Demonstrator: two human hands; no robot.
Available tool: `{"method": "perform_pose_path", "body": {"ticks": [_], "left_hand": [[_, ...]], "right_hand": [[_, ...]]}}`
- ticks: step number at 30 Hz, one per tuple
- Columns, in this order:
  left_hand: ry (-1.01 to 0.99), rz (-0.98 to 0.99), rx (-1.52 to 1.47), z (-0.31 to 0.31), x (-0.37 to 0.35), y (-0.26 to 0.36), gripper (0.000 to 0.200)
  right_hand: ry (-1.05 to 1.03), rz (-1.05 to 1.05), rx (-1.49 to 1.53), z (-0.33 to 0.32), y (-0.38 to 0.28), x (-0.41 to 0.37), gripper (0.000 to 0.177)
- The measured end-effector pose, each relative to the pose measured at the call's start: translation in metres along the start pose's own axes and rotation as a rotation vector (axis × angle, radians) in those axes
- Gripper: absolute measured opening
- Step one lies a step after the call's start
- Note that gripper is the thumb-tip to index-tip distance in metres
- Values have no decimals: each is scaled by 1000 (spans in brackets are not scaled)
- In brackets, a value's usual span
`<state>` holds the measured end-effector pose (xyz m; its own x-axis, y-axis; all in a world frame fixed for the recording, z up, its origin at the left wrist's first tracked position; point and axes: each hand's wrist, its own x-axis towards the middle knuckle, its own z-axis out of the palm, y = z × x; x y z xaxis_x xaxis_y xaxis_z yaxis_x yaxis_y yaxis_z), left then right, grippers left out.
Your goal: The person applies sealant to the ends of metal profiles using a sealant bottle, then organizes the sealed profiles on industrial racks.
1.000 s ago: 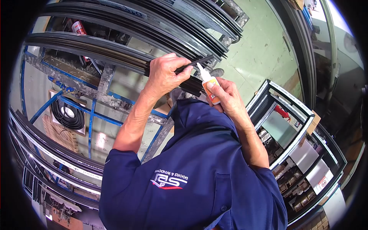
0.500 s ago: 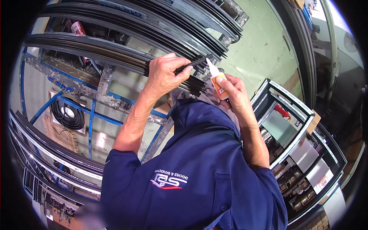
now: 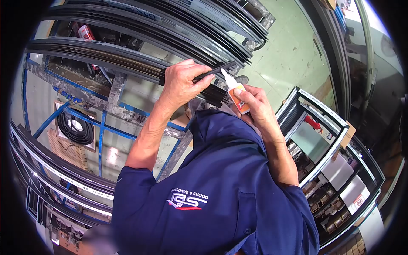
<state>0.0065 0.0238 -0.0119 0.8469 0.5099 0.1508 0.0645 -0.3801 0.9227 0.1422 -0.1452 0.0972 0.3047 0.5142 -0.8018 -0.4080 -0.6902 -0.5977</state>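
Left hand [image 3: 183,83]: thumb and curled fingers pinched closed on a thin, straight black strip [image 3: 224,68]. Grip sits at one end, apparently to leave the far end free and reachable. Strip is up in front of the chest, pointing away to the right.

Right hand [image 3: 256,103]: fingers closed round a small white squeeze bottle with an orange-yellow label [image 3: 239,97], thumb on its front, likely for control of the squeeze. Bottle leans so its narrow white nozzle [image 3: 225,74] meets the strip's underside; touching or just beside, can't tell from here.

Beyond the hands, long dark-grey profiles [image 3: 127,63] lie side by side across a scuffed metal rack with blue edges [image 3: 115,92], presumably for support along their length.
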Motion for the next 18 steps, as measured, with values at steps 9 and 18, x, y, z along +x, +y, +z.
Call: {"method": "perform_pose_path", "body": {"ticks": [9,18], "left_hand": [[20,3,4,0,1,2,17],[4,9,10,0,1,2,19]], "right_hand": [[99,-37,86,-14,4,7,36],[11,-21,93,-7,7,6,37]]}}
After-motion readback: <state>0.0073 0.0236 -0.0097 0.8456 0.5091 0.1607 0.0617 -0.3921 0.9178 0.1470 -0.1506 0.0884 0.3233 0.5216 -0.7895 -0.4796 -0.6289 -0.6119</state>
